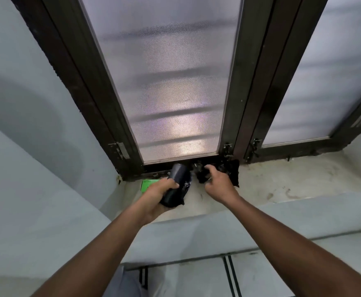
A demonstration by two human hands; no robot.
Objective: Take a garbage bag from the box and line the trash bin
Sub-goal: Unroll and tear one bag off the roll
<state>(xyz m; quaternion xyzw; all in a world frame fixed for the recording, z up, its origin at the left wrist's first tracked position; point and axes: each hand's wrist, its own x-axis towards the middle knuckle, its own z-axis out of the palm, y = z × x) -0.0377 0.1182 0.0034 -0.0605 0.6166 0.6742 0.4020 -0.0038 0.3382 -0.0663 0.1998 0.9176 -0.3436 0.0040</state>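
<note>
Gripping the bag roll (176,185), left hand (157,197); right hand (219,184) beside it.

On the sill (282,181), the box (148,185) lies left of the bag roll (176,185) (window (171,82) behind).

Head-worn wide-angle view, facing forward and down onto a window sill.

The single camera sits above and behind both forearms, which enter from the lower edge and converge near the frame's centre, close to the lens. It faces the window (175,86) squarely, its dark frame (248,99) splaying outward toward the top through wide-angle distortion. The sill (282,183) lies at mid-distance below centre; the left wall (25,103) fills the left side. The floor shows along the bottom edge. No second view shares the scene.
</note>
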